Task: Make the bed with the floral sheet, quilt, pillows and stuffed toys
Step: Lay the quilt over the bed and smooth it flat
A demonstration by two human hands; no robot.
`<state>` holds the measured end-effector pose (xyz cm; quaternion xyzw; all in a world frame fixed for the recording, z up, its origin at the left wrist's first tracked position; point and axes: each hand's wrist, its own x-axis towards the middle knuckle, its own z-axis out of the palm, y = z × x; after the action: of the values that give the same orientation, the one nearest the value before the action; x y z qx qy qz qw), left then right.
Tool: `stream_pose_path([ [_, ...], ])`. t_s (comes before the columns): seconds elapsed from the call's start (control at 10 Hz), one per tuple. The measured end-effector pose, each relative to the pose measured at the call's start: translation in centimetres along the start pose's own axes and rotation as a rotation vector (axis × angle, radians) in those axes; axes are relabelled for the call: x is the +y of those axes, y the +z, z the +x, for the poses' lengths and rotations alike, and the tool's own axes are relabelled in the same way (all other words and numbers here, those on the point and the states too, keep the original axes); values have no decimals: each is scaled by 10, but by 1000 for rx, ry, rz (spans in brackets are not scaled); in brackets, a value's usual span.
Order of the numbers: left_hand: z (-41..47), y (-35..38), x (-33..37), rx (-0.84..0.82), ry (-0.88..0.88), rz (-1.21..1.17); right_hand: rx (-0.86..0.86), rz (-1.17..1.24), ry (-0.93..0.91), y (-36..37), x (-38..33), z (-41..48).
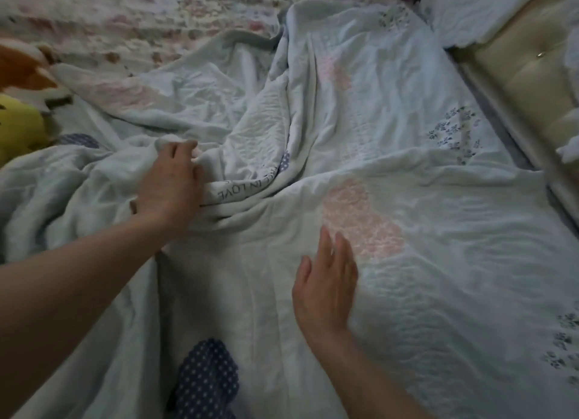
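Right hand nearest, fingers straight, palm down on pale blue quilt, holding nothing. Left hand beyond, fingers curled round bunched quilt fold. I see yellow stuffed toy far left, orange toy behind. Quilt ridge partly covers floral sheet farther back. Padded headboard right, pillow beside it.

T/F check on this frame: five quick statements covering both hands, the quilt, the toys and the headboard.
1. The left hand grips a fold of the quilt. True.
2. The right hand is curled round a pillow. False: its fingers are straight, on or just above the quilt.
3. The yellow stuffed toy lies at the left edge. True.
4. The quilt lies smooth. False: it is bunched in folds mid-bed.
5. The padded headboard is on the right. True.
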<state>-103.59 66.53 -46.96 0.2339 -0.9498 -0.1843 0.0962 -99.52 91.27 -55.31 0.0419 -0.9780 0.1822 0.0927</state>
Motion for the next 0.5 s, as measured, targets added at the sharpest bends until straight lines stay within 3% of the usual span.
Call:
stream_pose_path([
  [0.1,35,3,1,-110,-67,58,-52,-12,134,32,-17,77],
  [0.2,64,13,1,-193,-90,154,-250,-95,194,71,-4,115],
  [0.3,107,40,-5,-313,-162,158,-141,-179,152,99,4,118],
  [0.4,154,77,12,-639,-149,276,-40,-183,129,103,9,142],
  [0.5,167,72,18,-683,-158,424,-73,-151,105,102,4,133],
])
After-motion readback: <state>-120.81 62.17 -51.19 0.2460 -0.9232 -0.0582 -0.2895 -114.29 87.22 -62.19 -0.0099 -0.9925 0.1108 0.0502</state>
